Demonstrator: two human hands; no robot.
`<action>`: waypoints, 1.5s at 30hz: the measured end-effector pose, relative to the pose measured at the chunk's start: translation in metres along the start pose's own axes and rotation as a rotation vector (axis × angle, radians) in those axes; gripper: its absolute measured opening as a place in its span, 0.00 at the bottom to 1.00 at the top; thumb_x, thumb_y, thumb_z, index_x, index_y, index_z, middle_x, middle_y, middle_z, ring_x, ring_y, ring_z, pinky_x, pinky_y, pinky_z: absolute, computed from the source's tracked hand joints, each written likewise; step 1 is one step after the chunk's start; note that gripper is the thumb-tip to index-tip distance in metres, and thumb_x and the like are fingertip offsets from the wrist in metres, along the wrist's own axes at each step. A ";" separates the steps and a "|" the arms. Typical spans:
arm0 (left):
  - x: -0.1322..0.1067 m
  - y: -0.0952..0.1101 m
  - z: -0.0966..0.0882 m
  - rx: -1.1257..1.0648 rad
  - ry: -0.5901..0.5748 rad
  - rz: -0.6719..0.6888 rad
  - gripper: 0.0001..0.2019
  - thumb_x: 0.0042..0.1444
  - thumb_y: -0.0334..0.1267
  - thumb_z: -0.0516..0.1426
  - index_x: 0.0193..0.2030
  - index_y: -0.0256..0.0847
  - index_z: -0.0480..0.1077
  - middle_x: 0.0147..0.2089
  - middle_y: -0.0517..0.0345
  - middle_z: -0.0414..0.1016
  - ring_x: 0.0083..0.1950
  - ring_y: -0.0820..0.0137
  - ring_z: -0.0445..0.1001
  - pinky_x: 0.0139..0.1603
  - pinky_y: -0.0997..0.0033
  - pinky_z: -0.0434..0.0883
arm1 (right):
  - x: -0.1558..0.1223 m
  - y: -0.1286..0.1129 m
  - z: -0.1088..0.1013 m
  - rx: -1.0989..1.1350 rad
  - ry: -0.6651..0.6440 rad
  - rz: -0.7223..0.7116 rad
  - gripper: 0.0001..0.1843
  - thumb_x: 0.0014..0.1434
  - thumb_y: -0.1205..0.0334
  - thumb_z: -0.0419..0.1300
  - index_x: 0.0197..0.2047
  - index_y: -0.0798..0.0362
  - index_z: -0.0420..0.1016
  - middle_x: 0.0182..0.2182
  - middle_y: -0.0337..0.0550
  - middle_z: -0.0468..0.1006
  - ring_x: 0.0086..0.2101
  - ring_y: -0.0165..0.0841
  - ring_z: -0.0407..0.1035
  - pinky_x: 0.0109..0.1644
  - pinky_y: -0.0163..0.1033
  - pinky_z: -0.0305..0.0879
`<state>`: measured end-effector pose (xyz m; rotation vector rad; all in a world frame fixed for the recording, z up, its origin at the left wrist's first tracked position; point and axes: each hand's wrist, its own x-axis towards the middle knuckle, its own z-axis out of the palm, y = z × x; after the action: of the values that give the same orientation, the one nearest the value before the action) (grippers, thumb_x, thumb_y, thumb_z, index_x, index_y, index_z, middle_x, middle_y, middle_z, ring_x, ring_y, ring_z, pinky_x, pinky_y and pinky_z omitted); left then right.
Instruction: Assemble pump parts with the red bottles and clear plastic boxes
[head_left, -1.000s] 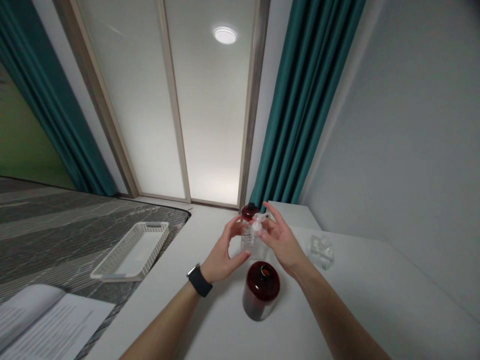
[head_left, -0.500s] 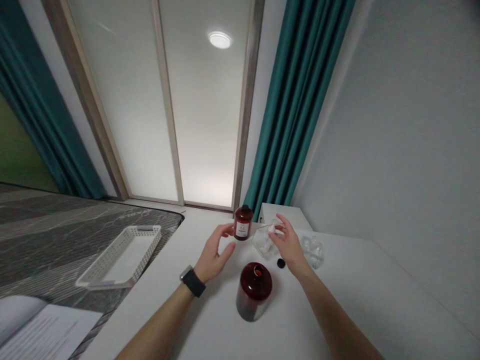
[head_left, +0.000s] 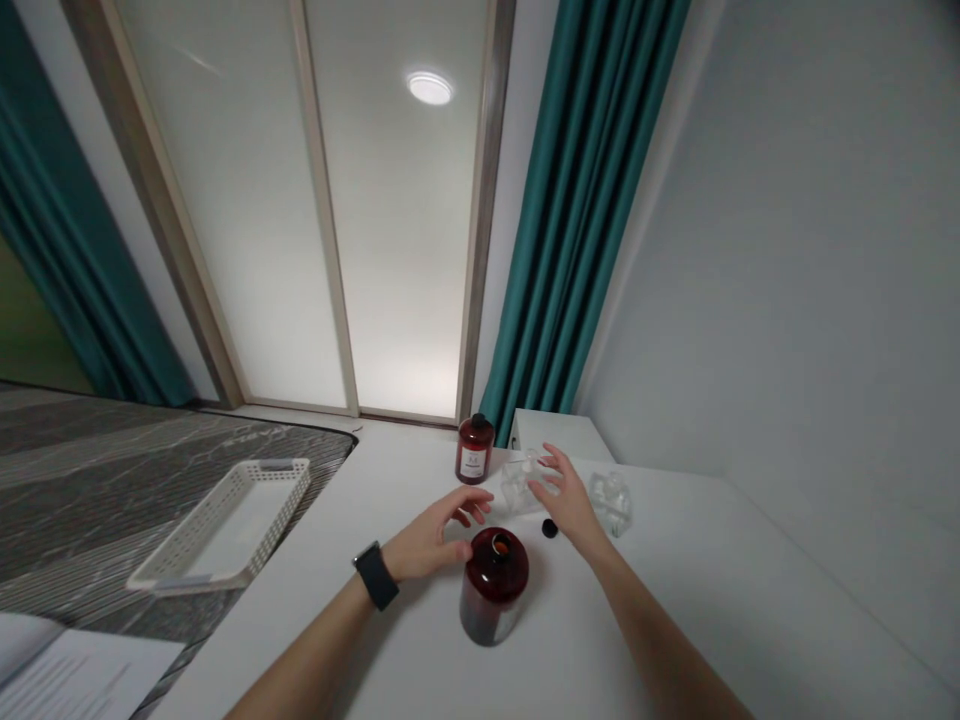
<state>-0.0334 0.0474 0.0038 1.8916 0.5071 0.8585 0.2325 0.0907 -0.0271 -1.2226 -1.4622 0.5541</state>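
On the white table point(head_left: 592, 640) a dark red-brown bottle point(head_left: 495, 590) stands upright with its mouth uncovered. My left hand point(head_left: 439, 535), fingers apart, is at the upper left of this bottle, its thumb close to the shoulder; whether it touches I cannot tell. A small black cap point(head_left: 550, 528) lies to the bottle's upper right. My right hand point(head_left: 566, 500) is open beside a clear plastic piece point(head_left: 517, 488), its fingers spread and partly in front of it. Farther back stands a smaller red-brown bottle point(head_left: 474, 450) with a white label and black cap.
Crumpled clear plastic point(head_left: 611, 503) lies right of my right hand. A white perforated basket point(head_left: 225, 525) and an open book point(head_left: 90, 660) rest on the dark striped surface at left. Behind the table are a white cabinet point(head_left: 562, 432) and a green curtain point(head_left: 577, 220).
My left hand has moved from beside the smaller bottle down toward the uncapped bottle. My right hand has drawn slightly down from the clear plastic, fingers spread. The view has shifted a little.
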 end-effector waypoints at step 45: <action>0.007 0.012 0.037 0.050 -0.004 -0.067 0.31 0.47 0.43 0.68 0.56 0.36 0.64 0.53 0.47 0.73 0.53 0.55 0.71 0.57 0.53 0.66 | -0.079 -0.084 -0.003 0.184 -0.099 -0.317 0.07 0.62 0.67 0.60 0.42 0.46 0.75 0.42 0.45 0.77 0.47 0.40 0.70 0.54 0.49 0.66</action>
<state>-0.0014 0.0246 0.0065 1.9104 0.5914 0.8044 0.1930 -0.0105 0.0116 -0.8097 -1.6121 0.5237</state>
